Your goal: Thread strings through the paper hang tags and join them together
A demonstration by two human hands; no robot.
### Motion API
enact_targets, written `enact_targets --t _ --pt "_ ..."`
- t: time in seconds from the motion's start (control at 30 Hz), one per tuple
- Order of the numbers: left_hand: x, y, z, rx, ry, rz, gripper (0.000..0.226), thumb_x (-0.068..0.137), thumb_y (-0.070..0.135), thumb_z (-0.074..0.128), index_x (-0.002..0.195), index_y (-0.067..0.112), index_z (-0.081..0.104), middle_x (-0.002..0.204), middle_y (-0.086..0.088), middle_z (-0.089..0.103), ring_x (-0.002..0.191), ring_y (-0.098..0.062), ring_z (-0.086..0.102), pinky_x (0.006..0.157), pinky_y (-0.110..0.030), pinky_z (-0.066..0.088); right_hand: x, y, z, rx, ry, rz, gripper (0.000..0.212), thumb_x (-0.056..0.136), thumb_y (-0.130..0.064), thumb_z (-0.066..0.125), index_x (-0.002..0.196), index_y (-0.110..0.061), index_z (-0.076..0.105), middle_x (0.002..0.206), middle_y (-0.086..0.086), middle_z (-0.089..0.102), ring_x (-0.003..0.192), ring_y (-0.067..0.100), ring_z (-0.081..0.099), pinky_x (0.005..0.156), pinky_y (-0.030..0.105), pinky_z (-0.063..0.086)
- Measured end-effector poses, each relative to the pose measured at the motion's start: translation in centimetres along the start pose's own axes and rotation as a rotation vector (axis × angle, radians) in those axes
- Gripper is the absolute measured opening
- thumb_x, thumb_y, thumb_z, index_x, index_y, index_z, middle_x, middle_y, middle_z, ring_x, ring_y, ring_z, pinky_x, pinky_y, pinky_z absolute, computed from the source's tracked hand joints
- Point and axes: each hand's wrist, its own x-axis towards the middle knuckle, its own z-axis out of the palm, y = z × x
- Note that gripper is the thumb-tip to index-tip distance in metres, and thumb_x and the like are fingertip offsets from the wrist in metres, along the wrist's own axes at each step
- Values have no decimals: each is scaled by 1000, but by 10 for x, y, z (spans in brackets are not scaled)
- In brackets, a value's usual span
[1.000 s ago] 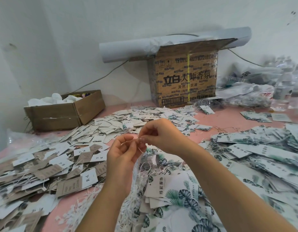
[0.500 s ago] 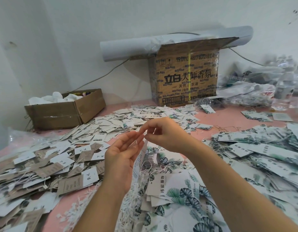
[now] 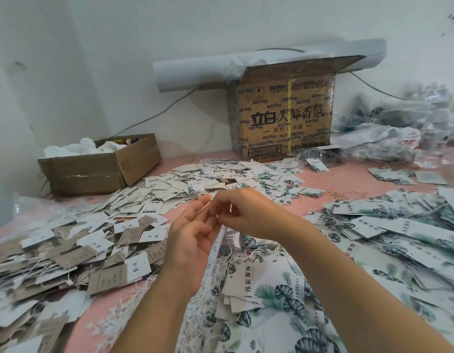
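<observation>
Pink worktop [image 3: 348,179] is buried on our end: leaf-print hang tags [image 3: 399,225] heaped from 3 to 6 o'clock, brown and white tags [image 3: 68,250] at 9, a printed carton [image 3: 284,118] at 12 and a small open box [image 3: 98,169] at 10. Dead centre, our right hand [image 3: 249,215] has its fingertips pinched together on a thin white string [image 3: 203,209], and one tag [image 3: 217,247] dangles edge-on just below. Our left hand [image 3: 192,240] sits right beside it, fingers loosely straight and apart, with the string lying across the fingertips as far as we can tell.
</observation>
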Motion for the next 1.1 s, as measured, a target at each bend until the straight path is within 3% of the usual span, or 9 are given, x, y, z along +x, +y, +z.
enact_targets --t 0.1,0.2,0.3,0.4,0.57,0.8,1.1 --pt "0 1 -1 34 -16 2 50 82 -19 27 116 3 57 104 -13 71 99 -20 68 84 -27 55 0 1 1 21 15 5 11 85 -9 59 89 -17 65 65 -18 51 56 -11 47 54 7 34" --pt "-1 0 0 156 -19 44 37 91 -12 36 110 7 61 99 -8 73 96 -17 69 84 -25 55 1 4 2 92 52 27 9 85 -10 62 88 -16 67 68 -13 57 61 -4 50 60 18 43" --pt "-4 -4 1 390 13 190 25 89 -4 52 96 15 68 88 0 75 88 -11 70 74 -16 54 1 5 0 160 80 47 8 85 -8 62 85 -16 66 67 -12 59 58 -5 51 59 15 44" --pt "-6 -5 -1 536 53 308 24 84 -1 61 86 21 69 80 5 74 79 -10 70 67 -13 51 1 3 -2 251 65 72 15 86 -5 61 80 -18 61 66 -3 62 54 4 57 60 25 53" --pt "-5 -3 -4 581 96 331 21 82 4 64 79 25 69 72 7 73 69 -7 68 62 -13 51 1 1 -2 382 37 103 27 87 2 57 74 -21 57 64 -1 61 52 9 61 56 21 53" --pt "-4 -5 -6 635 108 325 10 84 9 65 78 16 69 61 8 67 61 -1 60 61 -12 49 -1 4 -8 569 44 116 26 84 11 57 75 -13 57 64 4 65 51 9 64 55 20 54" --pt "-3 -7 -4 636 97 315 16 85 8 64 75 19 69 65 5 68 63 -4 60 61 -14 50 1 4 -8 474 37 133 25 84 4 61 71 -18 60 57 -9 62 49 2 59 56 17 53"
